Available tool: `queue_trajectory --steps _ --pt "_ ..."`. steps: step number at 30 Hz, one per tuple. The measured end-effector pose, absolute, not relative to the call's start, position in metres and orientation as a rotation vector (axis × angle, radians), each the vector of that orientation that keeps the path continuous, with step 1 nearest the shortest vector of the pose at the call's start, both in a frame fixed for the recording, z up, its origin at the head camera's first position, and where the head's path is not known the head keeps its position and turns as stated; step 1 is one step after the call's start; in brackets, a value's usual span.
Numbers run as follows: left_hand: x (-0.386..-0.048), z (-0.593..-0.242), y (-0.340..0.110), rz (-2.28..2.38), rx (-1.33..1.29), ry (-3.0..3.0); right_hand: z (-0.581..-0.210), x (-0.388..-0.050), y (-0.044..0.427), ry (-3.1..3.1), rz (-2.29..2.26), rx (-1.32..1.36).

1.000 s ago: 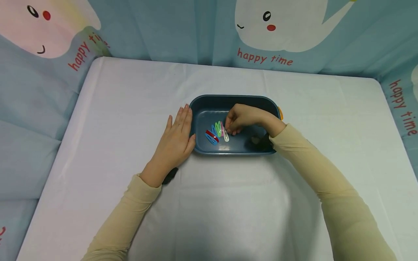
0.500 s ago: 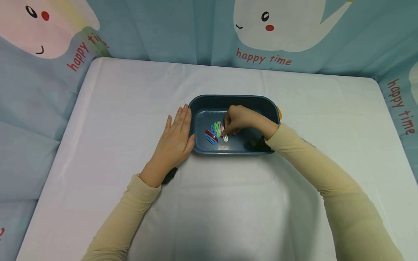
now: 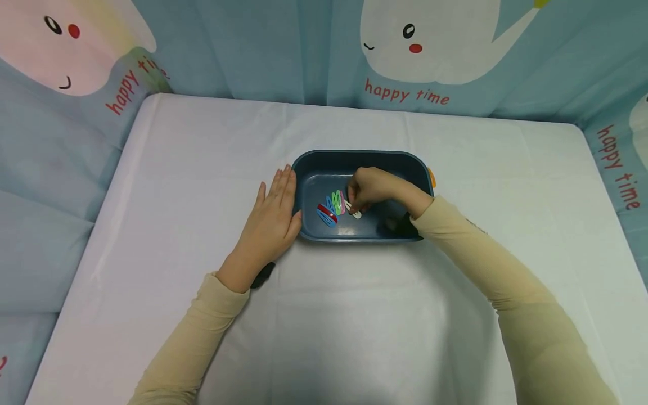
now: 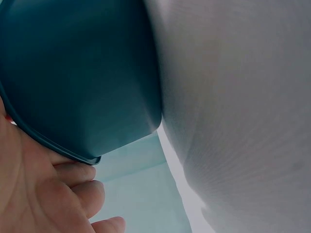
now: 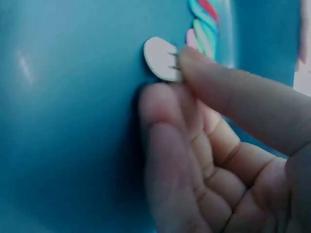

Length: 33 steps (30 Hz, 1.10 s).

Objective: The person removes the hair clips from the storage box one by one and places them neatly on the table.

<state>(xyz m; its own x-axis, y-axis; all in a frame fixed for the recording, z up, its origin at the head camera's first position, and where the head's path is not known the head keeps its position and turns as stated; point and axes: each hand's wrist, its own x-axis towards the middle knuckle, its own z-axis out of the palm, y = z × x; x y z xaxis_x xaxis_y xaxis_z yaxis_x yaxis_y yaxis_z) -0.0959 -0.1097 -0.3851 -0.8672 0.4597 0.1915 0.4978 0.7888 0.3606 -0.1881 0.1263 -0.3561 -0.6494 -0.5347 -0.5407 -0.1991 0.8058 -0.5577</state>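
A dark blue rectangular tub (image 3: pixel 364 241) stands on the white table. Inside, my right hand (image 3: pixel 374 188) pinches a white snap hair clip (image 5: pixel 160 58) between thumb and index finger, close to the tub's floor. Left of it, in the head view, lies a row of hair clips: a pink one (image 3: pixel 342 201), green ones (image 3: pixel 336 202), and blue ones (image 3: pixel 325 218) with a red one (image 3: pixel 327 212) across them. My left hand (image 3: pixel 268 214) rests with straight fingers along the tub's left outer side, touching its rim, thumb at the near corner.
An orange tab (image 3: pixel 432 177) sticks out from the tub's right end. White cloth (image 3: pixel 202 146) covers the table, and a light blue printed curtain (image 3: pixel 263 50) hangs behind its far edge and along the left.
The right hand reached the white clip and now pinches it; the clip has turned and its lower end has shifted right, away from the pink clip. The left hand stays in place.
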Motion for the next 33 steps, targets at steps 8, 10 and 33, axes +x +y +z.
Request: queue_trajectory --steps 8,10,33 --pt "-0.095 -0.385 -0.11 -0.619 -0.774 -2.873 -0.356 -0.19 0.134 2.169 -0.711 -0.527" --pt "-0.095 -0.385 -0.11 -0.625 -0.774 -2.873 -0.355 -0.19 0.135 2.152 -0.715 -0.532" --pt "-0.095 -0.387 -0.11 -0.624 -0.778 -2.875 -0.345 -0.188 0.144 2.112 -0.908 -0.505"
